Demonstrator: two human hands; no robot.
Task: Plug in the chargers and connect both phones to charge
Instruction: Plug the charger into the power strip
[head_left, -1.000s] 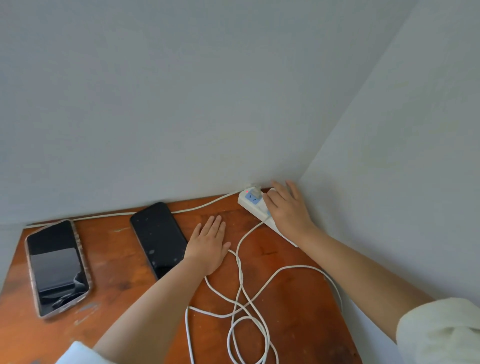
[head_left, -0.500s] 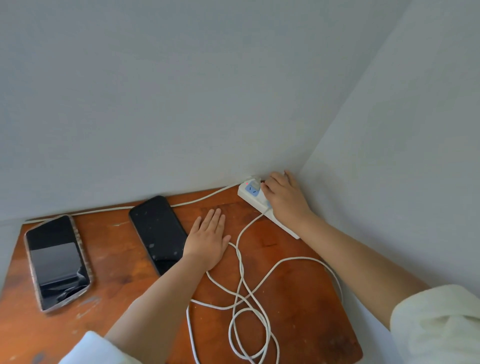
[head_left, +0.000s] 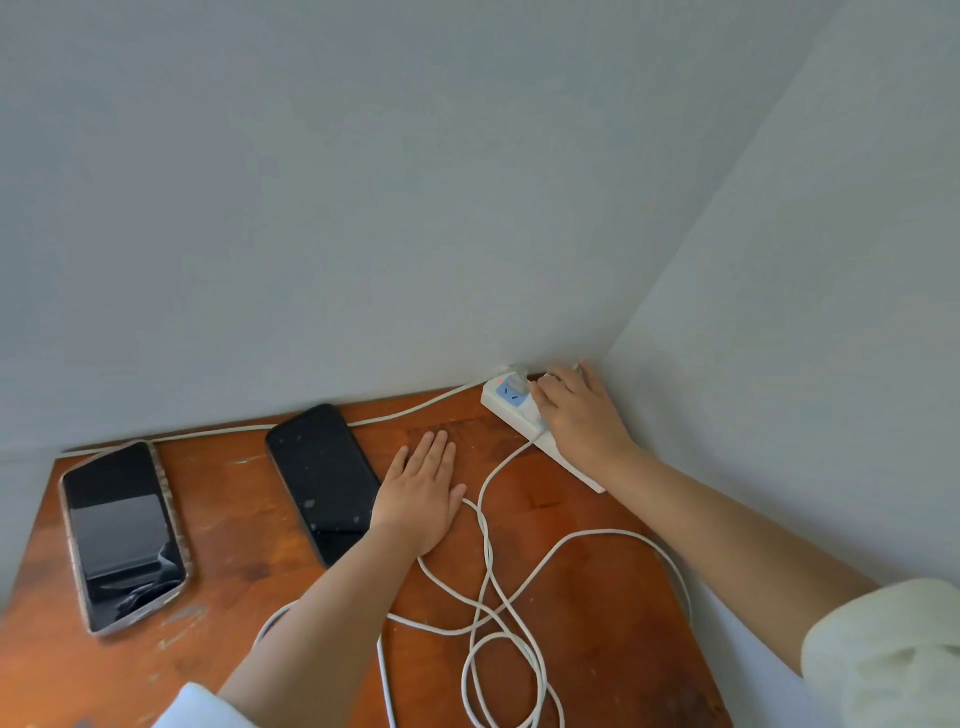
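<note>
Both forearms are bare, with the sleeves pushed up toward the elbows. The right sleeve (head_left: 883, 649) is cream-white and bunched in thick folds (a soft, fleecy-looking fabric). The left sleeve (head_left: 202, 709) looks paler, bluish-white.

Our right hand (head_left: 582, 415) covering most of the power strip (head_left: 511, 410), whatever we grip there hidden, white cables (head_left: 498, 649) cut off below, black phone (head_left: 324, 478) partly under our left wrist.

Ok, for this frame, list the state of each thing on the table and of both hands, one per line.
Cased phone: flat, screen dark, no cable attached.
Black phone: flat, screen dark, no cable attached.
Power strip: in the corner, red light on.
White cables: loose, looped on the table.
Left hand: flat on the table, empty.
Right hand: on the power strip; grip hidden.
</note>
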